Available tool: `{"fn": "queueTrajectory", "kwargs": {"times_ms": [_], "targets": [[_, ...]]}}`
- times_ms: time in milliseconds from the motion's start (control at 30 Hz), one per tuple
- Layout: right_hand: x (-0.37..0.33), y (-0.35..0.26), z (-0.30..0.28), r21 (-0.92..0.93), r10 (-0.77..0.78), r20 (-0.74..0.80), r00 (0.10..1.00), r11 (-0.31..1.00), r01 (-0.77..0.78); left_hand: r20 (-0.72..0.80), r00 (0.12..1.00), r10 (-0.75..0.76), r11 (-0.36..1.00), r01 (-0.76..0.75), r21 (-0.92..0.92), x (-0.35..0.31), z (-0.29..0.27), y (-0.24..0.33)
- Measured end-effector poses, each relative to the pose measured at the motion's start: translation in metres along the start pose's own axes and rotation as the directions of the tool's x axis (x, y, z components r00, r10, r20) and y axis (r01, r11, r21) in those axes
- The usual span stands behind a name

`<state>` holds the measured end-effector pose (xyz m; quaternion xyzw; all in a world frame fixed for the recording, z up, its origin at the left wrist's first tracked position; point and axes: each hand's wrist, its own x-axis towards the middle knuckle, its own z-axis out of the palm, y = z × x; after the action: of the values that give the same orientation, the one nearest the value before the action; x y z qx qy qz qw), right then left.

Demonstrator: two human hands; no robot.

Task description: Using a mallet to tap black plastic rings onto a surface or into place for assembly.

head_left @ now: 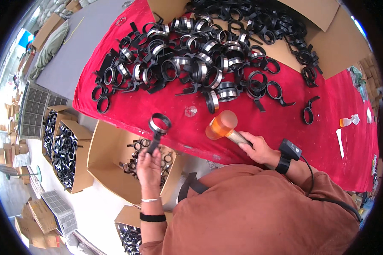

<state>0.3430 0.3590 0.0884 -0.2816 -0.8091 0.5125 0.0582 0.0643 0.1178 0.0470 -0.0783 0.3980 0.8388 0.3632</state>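
My left hand (149,166) is closed on the stem of a black ring-shaped part (156,139) with a silver band inside its ring. The part is held up over an open carton, close to the table's near edge. In my right hand (259,149) is a mallet (222,124) with a translucent orange head, gripped by its handle above the red cloth (264,123). Beyond both hands lies a heap of similar black rings (170,70) with stems, many with silver bands. One loose black ring (308,115) rests apart on the right.
An open carton (110,157) with more rings stands below the table edge. Further left are cartons (84,159) full of rings; another carton (127,212) is at the bottom. A large carton (340,46) lies open at the back right. A small clear-and-orange item (349,121) sits far right.
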Motion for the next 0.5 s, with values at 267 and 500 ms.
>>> {"fn": "queueTrajectory", "kwargs": {"times_ms": [267, 500], "targets": [[-0.004, -0.014, 0.018, -0.125, 0.0, -0.022, 1.0, 0.992, -0.003, -0.008, 0.977, -0.212, 0.96, 0.21, 0.187, 0.002, -0.021, -0.043], [-0.012, -0.031, 0.037, -0.033, 0.227, -0.029, 0.974, 0.973, -0.228, 0.07, 0.979, 0.191, 0.226, -0.113, 0.968, 0.031, -0.019, -0.027]]}}
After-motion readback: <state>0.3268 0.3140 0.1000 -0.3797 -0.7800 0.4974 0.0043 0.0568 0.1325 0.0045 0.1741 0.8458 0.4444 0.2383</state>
